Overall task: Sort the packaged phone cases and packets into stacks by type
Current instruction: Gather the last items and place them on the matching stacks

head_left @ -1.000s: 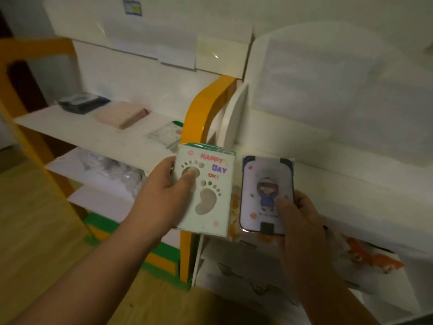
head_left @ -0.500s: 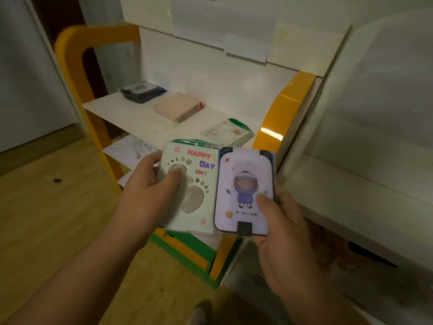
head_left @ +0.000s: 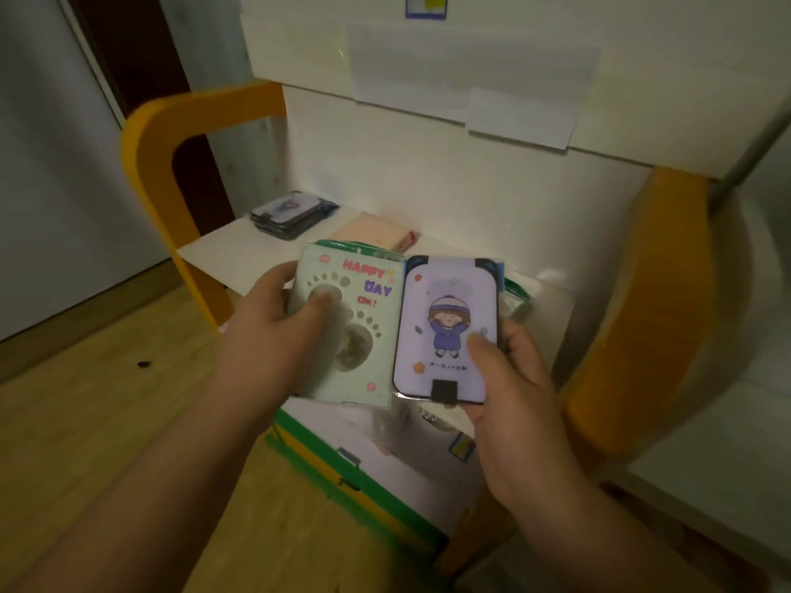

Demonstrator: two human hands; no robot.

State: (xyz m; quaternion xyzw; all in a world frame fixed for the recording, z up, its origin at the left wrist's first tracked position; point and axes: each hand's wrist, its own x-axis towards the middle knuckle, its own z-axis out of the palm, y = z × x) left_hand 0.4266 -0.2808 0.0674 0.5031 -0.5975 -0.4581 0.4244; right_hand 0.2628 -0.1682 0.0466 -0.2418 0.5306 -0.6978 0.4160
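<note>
My left hand (head_left: 274, 336) grips a pale green footprint packet (head_left: 364, 336) printed "HAPPY DAY OK!", thumb pressed on its front. My right hand (head_left: 513, 387) holds a lilac phone case (head_left: 445, 331) with a cartoon child, thumb on its lower right. The two packages touch edge to edge above the white shelf (head_left: 239, 254). On that shelf lie a dark stack of lilac cases (head_left: 291, 214) at the back left and a pink stack (head_left: 376, 235) beside it. A green-edged stack (head_left: 515, 295) peeks out behind the lilac case.
The shelf unit has rounded orange side frames on the left (head_left: 154, 134) and right (head_left: 642, 327). A white backboard (head_left: 471, 173) rises behind the shelf. Lower shelves with a green and yellow front edge (head_left: 342, 477) sit below my hands. Wooden floor (head_left: 85, 400) spreads to the left.
My view has swung left onto the orange-framed shelf. Both hands have come together over it, so the two packages now touch side by side. Both grips are unchanged.
</note>
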